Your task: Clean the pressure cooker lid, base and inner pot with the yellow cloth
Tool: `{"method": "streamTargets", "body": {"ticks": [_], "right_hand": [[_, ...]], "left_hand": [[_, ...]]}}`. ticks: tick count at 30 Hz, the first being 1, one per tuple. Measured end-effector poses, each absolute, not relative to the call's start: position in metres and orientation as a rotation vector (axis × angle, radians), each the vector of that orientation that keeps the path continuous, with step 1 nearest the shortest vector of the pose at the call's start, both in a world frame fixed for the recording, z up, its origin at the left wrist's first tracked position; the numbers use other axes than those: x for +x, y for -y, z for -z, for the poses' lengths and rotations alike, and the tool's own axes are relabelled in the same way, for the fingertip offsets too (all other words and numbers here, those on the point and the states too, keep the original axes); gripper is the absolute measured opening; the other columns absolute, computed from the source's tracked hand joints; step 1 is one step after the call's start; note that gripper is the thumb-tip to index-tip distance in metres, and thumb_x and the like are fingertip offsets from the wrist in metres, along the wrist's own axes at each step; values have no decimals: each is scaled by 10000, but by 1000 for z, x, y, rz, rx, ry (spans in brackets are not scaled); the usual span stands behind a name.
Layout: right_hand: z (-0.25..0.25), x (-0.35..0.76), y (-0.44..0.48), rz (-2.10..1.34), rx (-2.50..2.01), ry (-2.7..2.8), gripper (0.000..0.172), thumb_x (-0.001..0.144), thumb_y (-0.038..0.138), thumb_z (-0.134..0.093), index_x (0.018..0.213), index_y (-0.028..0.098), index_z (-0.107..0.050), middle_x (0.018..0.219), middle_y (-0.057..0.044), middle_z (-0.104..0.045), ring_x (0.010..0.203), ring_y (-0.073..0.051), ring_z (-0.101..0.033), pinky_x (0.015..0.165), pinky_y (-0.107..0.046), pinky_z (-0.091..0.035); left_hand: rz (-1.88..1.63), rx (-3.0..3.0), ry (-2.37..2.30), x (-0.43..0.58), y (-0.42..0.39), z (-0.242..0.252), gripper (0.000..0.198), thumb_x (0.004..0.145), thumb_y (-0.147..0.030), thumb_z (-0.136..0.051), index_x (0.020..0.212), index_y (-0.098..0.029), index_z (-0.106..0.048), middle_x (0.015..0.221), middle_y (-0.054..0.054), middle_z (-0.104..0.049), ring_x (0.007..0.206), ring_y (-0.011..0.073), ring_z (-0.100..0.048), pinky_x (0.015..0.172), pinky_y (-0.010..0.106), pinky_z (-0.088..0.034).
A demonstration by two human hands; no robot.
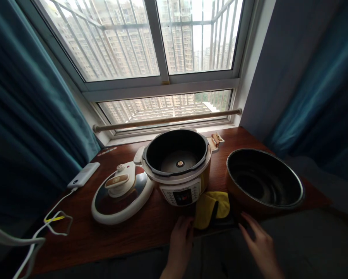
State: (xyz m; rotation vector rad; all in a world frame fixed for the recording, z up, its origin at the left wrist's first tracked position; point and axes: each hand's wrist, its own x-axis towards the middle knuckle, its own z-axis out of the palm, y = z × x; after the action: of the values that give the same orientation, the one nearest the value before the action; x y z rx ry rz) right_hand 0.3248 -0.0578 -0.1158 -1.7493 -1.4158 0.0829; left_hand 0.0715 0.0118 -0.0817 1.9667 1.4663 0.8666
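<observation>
My left hand (180,244) is at the table's front edge, its fingers loosely bent and apart, the tips beside the left corner of a folded yellow cloth (204,213). Whether they touch the cloth is hard to see. To the right, my right hand (259,242) has its thumb and fingers spread, with nothing between them. A dark flat object (223,222) lies under the cloth, too dim to name. Behind the cloth stands an electric pressure cooker (181,195) without its lid, its dark inside bare around a small central fitting.
The cooker's lid (120,190) lies on the left of the wooden table (83,240). A dark-lined round pot (263,178) stands at the right. A white power bank (83,175) with a white cable (42,232) is at far left. A window (162,83) rises behind.
</observation>
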Motion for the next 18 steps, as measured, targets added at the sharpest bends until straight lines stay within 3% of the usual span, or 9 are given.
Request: {"method": "streamTargets", "body": {"ticks": [4, 6, 8, 11, 13, 16, 18], "right_hand": [[80, 327, 69, -116, -1764, 1455, 356, 876, 438, -455, 753, 188, -676, 740, -34, -694, 669, -165, -670, 619, -216, -527], [64, 325, 73, -163, -1797, 1465, 440, 879, 422, -458, 534, 188, -597, 506, 0, -593, 460, -117, -588, 468, -181, -459], [53, 322, 77, -185, -1777, 1498, 465, 863, 414, -489, 462, 184, -538, 413, 22, -496, 367, -88, -502, 403, -171, -404], [43, 322, 82, -194, -1682, 1510, 268, 827, 415, -540, 763, 192, -674, 514, 32, -577, 431, -91, -552, 477, -155, -459], [37, 332, 86, -165, -1695, 1434, 310, 811, 428, -551, 1005, 210, -653, 700, 15, -671, 587, -119, -637, 616, -177, -510], [27, 370, 90, -71, -1895, 1198, 334, 788, 509, -533, 895, 227, -676, 783, -17, -698, 686, -189, -664, 691, -282, -526], [20, 408, 85, 21, -2025, 935, 378, 789, 554, -493, 822, 226, -677, 766, -47, -697, 636, -222, -654, 658, -354, -528]], "left_hand": [[-912, 1999, -1354, 76, -11, 64, 170, 852, -208, -468, 809, -177, -630, 761, 44, -620, 686, 152, -605, 626, 244, -466], [-909, 2031, -1290, 80, -8, 58, 202, 869, -235, -460, 756, -171, -616, 693, 27, -622, 632, 134, -597, 590, 216, -438], [-868, 2078, -1248, 83, -5, 56, 268, 881, -253, -449, 673, -163, -591, 608, 12, -600, 555, 114, -564, 544, 199, -397], [-817, 2123, -1228, 89, -1, 54, 371, 889, -276, -432, 554, -158, -538, 524, 6, -548, 492, 100, -508, 505, 200, -349], [-795, 2074, -1186, 93, 0, 50, 311, 888, -266, -428, 646, -160, -593, 544, 10, -561, 512, 108, -520, 516, 202, -359], [-772, 1923, -1048, 105, -5, 36, 223, 874, -249, -451, 1010, -174, -612, 702, 31, -638, 631, 133, -583, 597, 215, -418], [-797, 1839, -967, 117, -11, 22, 252, 862, -266, -481, 1069, -184, -598, 820, 55, -654, 732, 153, -599, 671, 240, -443]]}}
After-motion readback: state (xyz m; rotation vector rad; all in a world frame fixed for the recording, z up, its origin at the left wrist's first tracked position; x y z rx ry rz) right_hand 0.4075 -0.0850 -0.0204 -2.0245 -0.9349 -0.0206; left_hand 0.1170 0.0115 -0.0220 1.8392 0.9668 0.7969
